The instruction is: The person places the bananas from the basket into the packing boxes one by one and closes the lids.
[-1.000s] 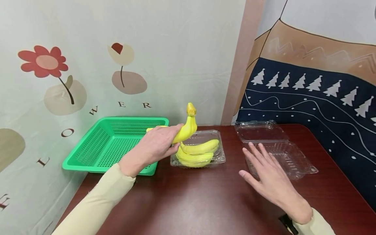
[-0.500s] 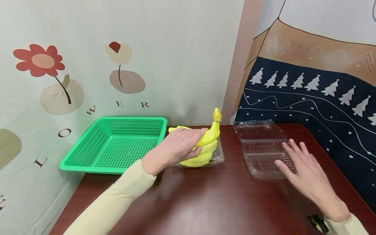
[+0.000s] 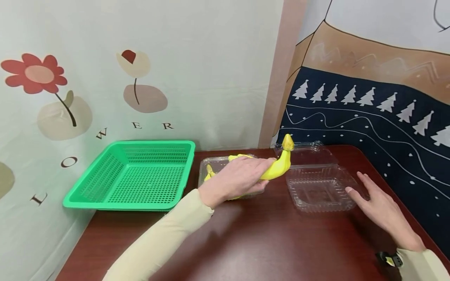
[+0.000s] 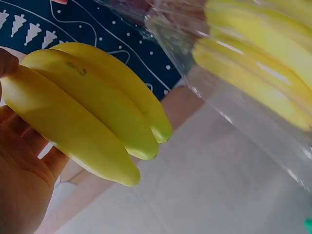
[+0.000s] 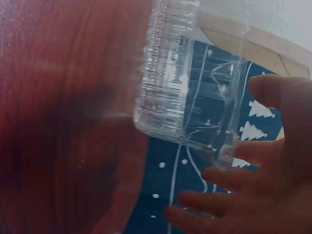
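My left hand (image 3: 240, 177) grips a bunch of yellow bananas (image 4: 90, 105) near the stem, which points up past the fingers in the head view. Three bananas of this bunch show in the left wrist view. The hand is over the right part of a transparent plastic box (image 3: 205, 164), partly covering the other bananas (image 4: 258, 66) inside. My right hand (image 3: 384, 212) has its fingers extended at the right edge of a second transparent clamshell box (image 3: 318, 191), whose lid (image 3: 309, 154) lies folded back. In the right wrist view, its fingers are right at the box corner.
A green perforated basket (image 3: 145, 187) stands at the left of the dark red-brown table (image 3: 260, 242). Printed curtains rise behind the table's back edge, pale on the left and dark blue with white trees (image 3: 367, 97) on the right.
My left hand has carried the bananas rightward from beside the green basket, across the filled box. My right hand has drawn back from over the second box to its right edge.
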Demonstrator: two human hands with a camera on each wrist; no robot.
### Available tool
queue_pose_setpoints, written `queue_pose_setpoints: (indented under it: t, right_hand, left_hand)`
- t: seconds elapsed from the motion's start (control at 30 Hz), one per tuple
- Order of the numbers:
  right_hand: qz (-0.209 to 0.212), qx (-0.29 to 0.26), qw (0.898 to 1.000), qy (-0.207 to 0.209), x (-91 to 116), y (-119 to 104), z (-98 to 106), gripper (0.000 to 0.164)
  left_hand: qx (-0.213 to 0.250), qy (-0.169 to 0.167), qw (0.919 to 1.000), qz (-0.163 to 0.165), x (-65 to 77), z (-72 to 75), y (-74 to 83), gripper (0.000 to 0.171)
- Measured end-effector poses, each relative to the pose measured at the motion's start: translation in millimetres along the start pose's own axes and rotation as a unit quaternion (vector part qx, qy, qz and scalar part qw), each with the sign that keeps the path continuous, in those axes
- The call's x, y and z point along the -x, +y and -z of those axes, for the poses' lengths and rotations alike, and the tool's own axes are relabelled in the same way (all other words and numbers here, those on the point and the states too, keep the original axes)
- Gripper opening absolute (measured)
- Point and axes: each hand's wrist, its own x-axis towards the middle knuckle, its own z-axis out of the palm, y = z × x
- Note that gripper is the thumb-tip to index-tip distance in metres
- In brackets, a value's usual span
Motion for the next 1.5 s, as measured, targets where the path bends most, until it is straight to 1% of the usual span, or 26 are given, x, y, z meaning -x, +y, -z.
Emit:
queue_pose_setpoints:
  t: [0.13,0.23,0.3,0.4,0.57,0.67,0.8,0.87,0.97,1.17,1.3,1.43,1.5]
  right_hand:
    - [-0.020,-0.018,0.999,-0.022,-1,3,-3,0.085]
    - [-0.010,-0.028,0.999,-0.017,0,4,-7,0.080]
    - [0.002,-0.031,0.999,-0.010,1,5,-11,0.075]
    - [0.018,-0.029,0.999,0.001,4,8,-15,0.067]
    - [0.029,-0.040,0.999,0.001,9,12,-22,0.062]
    - [0.028,-0.043,0.999,-0.004,10,11,-25,0.063]
    - [0.017,-0.046,0.999,-0.022,11,9,-24,0.064]
    - [0.011,-0.047,0.998,-0.032,11,8,-23,0.066]
    - [0.007,-0.043,0.998,-0.042,11,8,-22,0.067]
    - [0.007,-0.035,0.998,-0.049,10,6,-22,0.067]
    - [0.008,-0.042,0.998,-0.056,9,6,-22,0.067]
    - [0.015,-0.058,0.996,-0.059,9,5,-24,0.068]
    - [0.017,-0.062,0.996,-0.061,9,4,-25,0.068]
  left_hand:
    - [-0.005,0.017,0.9995,-0.027,-13.5,-9.6,5.6,0.052]
    - [-0.001,0.026,0.9987,-0.043,-22.7,-16.6,10.1,0.049]
    - [-0.002,0.026,0.9985,-0.047,-28.7,-21.2,13.4,0.049]
    - [-0.006,0.010,0.9991,-0.041,-39.0,-27.5,19.5,0.050]
    - [-0.010,-0.027,0.9993,-0.023,-56.5,-38.1,29.6,0.056]
    - [-0.005,-0.036,0.9991,-0.022,-65.7,-44.3,34.3,0.056]
    - [0.008,-0.037,0.9989,-0.026,-75.8,-52.6,40.1,0.053]
    - [0.006,-0.038,0.9989,-0.027,-80.0,-57.0,43.5,0.051]
    - [-0.012,-0.043,0.9985,-0.031,-86.0,-63.5,49.0,0.049]
    - [-0.049,-0.068,0.9962,-0.025,-97.5,-74.9,61.1,0.054]
    - [-0.069,-0.070,0.9949,-0.025,-103.5,-80.1,67.6,0.051]
    - [-0.065,-0.078,0.9945,-0.027,-107.3,-82.5,71.7,0.046]
    - [-0.058,-0.087,0.9942,-0.024,-109.1,-83.5,72.8,0.045]
